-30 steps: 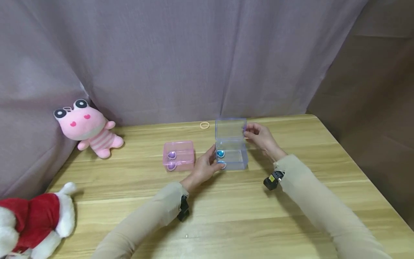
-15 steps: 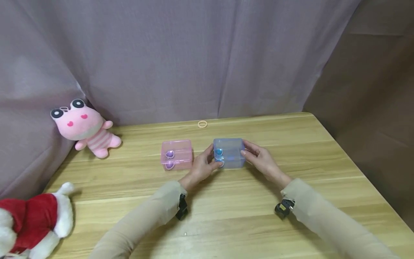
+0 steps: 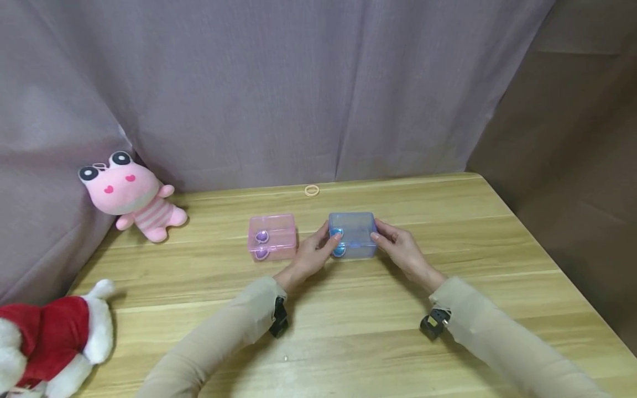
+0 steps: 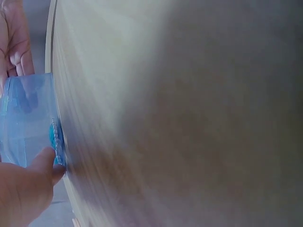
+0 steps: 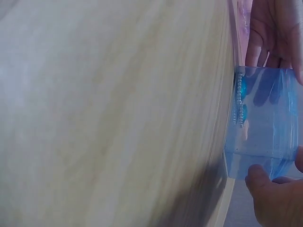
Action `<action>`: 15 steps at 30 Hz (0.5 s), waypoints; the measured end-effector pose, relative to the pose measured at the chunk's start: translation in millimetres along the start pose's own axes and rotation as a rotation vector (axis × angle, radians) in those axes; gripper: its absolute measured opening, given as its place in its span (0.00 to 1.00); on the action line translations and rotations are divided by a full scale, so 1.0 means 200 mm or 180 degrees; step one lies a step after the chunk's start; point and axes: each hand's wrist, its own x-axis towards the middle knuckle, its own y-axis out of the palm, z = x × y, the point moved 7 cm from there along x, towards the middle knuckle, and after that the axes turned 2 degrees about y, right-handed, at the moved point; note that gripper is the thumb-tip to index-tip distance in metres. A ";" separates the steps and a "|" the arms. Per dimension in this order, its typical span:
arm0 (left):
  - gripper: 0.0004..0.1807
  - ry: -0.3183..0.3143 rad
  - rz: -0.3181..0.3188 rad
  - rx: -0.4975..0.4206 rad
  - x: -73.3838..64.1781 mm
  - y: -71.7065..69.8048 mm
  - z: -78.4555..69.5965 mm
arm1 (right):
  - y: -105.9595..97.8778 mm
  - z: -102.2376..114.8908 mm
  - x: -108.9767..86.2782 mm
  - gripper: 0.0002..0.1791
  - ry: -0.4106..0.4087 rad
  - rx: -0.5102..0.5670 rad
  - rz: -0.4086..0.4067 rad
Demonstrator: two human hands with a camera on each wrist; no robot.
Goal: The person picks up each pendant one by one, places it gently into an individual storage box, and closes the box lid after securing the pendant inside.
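Note:
A clear blue plastic box (image 3: 357,235) stands on the wooden table with its lid down. Inside, toward its left side, lie blue gem ornaments (image 5: 243,87) with beaded rims. My left hand (image 3: 309,255) grips the box's left end, thumb on the upper front corner and fingers behind. On the opposite end, my right hand (image 3: 407,254) holds the box, its thumb at the lid's right edge. Just left of my left hand is a clear pink box (image 3: 282,236), also lidded, with purple gem ornaments (image 3: 261,237) in it.
Behind the boxes lies a small beige ring (image 3: 311,190). A pink frog plush (image 3: 131,193) leans at the back left, and a white plush in a red outfit (image 3: 57,337) lies front left. A grey curtain (image 3: 239,88) hangs along the table's back edge.
The blue box's lid, upright a second ago, has swung down onto the box. My right hand has come down with it to the right side. My left thumb has moved up from the front face.

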 end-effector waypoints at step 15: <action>0.35 -0.0026 0.0007 -0.0340 -0.04 0.00 -0.08 | 0.02 -0.01 -0.01 0.30 0.0044 0.0055 0.0030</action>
